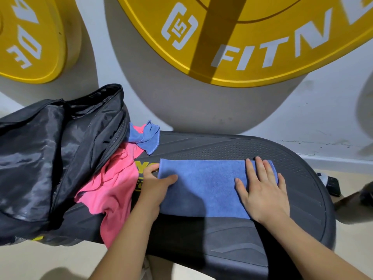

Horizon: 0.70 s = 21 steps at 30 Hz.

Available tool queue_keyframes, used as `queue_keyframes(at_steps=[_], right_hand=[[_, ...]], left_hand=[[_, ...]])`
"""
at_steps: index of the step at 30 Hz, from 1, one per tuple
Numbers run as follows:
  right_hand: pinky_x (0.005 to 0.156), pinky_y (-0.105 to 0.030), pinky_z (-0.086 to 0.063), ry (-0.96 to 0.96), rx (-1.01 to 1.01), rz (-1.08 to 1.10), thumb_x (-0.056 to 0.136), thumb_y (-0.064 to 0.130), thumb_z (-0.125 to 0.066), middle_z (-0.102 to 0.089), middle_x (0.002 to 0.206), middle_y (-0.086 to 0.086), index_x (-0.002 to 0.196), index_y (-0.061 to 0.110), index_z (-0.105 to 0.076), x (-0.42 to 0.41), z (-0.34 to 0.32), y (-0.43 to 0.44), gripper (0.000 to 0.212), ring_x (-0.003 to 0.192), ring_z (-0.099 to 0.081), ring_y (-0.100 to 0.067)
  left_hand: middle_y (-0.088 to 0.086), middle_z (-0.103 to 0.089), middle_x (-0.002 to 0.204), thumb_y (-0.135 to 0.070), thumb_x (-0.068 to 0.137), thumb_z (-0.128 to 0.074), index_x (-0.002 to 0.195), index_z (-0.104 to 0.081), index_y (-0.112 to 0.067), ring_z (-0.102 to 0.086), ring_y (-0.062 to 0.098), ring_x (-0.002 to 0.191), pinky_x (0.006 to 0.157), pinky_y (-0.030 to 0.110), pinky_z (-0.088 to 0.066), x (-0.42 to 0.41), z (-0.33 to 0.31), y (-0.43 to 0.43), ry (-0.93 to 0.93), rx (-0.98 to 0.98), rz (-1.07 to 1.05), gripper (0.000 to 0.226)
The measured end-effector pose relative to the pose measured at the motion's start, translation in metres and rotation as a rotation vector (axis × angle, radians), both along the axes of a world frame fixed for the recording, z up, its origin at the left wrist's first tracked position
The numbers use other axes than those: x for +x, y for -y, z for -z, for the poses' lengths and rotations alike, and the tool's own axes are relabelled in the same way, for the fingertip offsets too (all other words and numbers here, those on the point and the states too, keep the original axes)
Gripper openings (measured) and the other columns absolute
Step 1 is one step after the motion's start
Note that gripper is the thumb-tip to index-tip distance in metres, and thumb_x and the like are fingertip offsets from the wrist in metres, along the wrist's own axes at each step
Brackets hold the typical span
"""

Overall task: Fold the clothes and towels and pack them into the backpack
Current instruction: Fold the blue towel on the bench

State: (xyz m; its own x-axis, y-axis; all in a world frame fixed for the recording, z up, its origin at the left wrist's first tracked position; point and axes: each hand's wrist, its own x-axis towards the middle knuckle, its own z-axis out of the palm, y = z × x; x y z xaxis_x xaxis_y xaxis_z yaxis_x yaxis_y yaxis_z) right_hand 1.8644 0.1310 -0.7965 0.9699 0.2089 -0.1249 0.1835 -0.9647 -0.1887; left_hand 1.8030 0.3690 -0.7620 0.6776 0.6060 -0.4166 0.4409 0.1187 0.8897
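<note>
White wall behind bears big yellow plates. Below them a dark bench holds everything. At its left end the black backpack lies unzipped, mouth gaping; nothing packed shows inside from this angle. A pink garment spills crumpled from beside the backpack over the bench's near edge, not yet folded. Mid-bench lies the blue towel, already a flat, narrow strip, so it looks partway through folding. A second towel, also blue, sits bunched against the backpack, on the pink garment. The left grip pinches the towel's left end, thumb on top. The right grip lies flat, fingers spread, pressing its right end. Early going, I judge: one towel half folded, two pieces untouched, all the packing left.
</note>
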Motion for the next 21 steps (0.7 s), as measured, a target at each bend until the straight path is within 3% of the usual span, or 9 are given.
queue_keyframes(at_steps=[3,5,8,10,12,14,17,19,21], right_hand=[[0.118,-0.046,-0.005,-0.067,-0.003,0.000,0.094,0.060,-0.019,0.003,0.161,0.006,0.152,0.032,-0.002,-0.002,-0.009,0.000,0.068,0.147,0.008,-0.011],[0.115,-0.048,-0.011,-0.137,0.009,-0.023,0.090,0.058,-0.036,-0.003,0.160,0.009,0.152,0.031,-0.004,0.009,-0.031,-0.004,0.074,0.147,0.003,-0.010],[0.111,-0.047,-0.018,-0.208,0.133,-0.237,0.081,0.049,-0.063,-0.008,0.158,0.014,0.152,0.031,-0.001,0.032,-0.087,-0.028,0.096,0.146,-0.001,-0.007],[0.113,-0.043,-0.025,-0.340,0.354,-0.421,0.076,0.040,-0.075,-0.020,0.156,0.010,0.152,0.035,-0.001,0.044,-0.128,-0.059,0.106,0.145,-0.015,-0.009],[0.107,-0.035,-0.037,-0.441,0.479,-0.568,0.071,0.029,-0.083,-0.041,0.144,0.007,0.151,0.035,-0.012,0.055,-0.153,-0.086,0.107,0.132,-0.039,-0.011],[0.093,-0.036,-0.048,-0.417,0.459,-0.651,0.068,0.020,-0.084,-0.058,0.120,0.003,0.139,0.030,-0.038,0.065,-0.165,-0.100,0.085,0.108,-0.056,-0.016],[0.075,-0.031,-0.050,-0.344,0.263,-0.720,0.072,0.015,-0.079,-0.067,0.092,0.003,0.106,0.023,-0.065,0.073,-0.180,-0.103,0.038,0.085,-0.061,-0.019],[0.065,-0.028,-0.047,-0.274,0.173,-0.752,0.073,0.012,-0.075,-0.066,0.076,0.005,0.083,0.024,-0.067,0.073,-0.189,-0.101,0.018,0.073,-0.060,-0.016],[0.059,-0.026,-0.047,-0.264,0.239,-0.703,0.075,0.009,-0.074,-0.062,0.066,0.009,0.073,0.023,-0.064,0.075,-0.201,-0.096,0.017,0.061,-0.058,-0.007]], left_hand=[[0.015,-0.064,0.112,-0.015,0.045,-0.082,0.114,-0.055,-0.015,-0.065,0.028,0.092,0.076,0.041,-0.055,0.001,-0.009,-0.008,0.093,-0.004,0.015,0.074],[0.013,-0.068,0.102,-0.011,0.050,-0.076,0.109,-0.052,-0.026,-0.064,0.025,0.084,0.070,0.036,-0.052,0.002,-0.025,-0.009,0.161,0.052,0.110,0.066],[0.005,-0.071,0.078,-0.004,0.065,-0.071,0.106,-0.047,-0.045,-0.059,0.018,0.066,0.066,0.037,-0.047,0.011,-0.055,-0.006,0.187,0.201,0.430,0.063],[-0.001,-0.072,0.081,0.002,0.070,-0.070,0.112,-0.045,-0.047,-0.063,0.015,0.066,0.066,0.033,-0.049,0.019,-0.073,0.000,0.213,0.257,0.586,0.069],[0.001,-0.074,0.088,0.004,0.073,-0.071,0.119,-0.042,-0.043,-0.069,0.016,0.076,0.070,0.031,-0.053,0.025,-0.088,0.005,0.236,0.344,0.638,0.072],[0.002,-0.074,0.086,0.005,0.075,-0.071,0.118,-0.042,-0.038,-0.070,0.016,0.077,0.071,0.030,-0.054,0.025,-0.097,0.005,0.255,0.410,0.597,0.067],[-0.001,-0.072,0.081,0.005,0.074,-0.072,0.112,-0.049,-0.032,-0.064,0.004,0.064,0.062,0.018,-0.050,0.016,-0.102,-0.002,0.188,0.330,0.492,0.058],[-0.008,-0.067,0.069,0.000,0.073,-0.076,0.102,-0.061,-0.022,-0.057,0.003,0.057,0.060,0.022,-0.048,0.008,-0.100,-0.011,0.081,0.325,0.569,0.039],[-0.008,-0.058,0.059,-0.011,0.073,-0.079,0.075,-0.069,-0.020,-0.048,0.008,0.054,0.058,0.028,-0.040,0.005,-0.107,-0.023,0.023,0.402,0.625,0.013]])
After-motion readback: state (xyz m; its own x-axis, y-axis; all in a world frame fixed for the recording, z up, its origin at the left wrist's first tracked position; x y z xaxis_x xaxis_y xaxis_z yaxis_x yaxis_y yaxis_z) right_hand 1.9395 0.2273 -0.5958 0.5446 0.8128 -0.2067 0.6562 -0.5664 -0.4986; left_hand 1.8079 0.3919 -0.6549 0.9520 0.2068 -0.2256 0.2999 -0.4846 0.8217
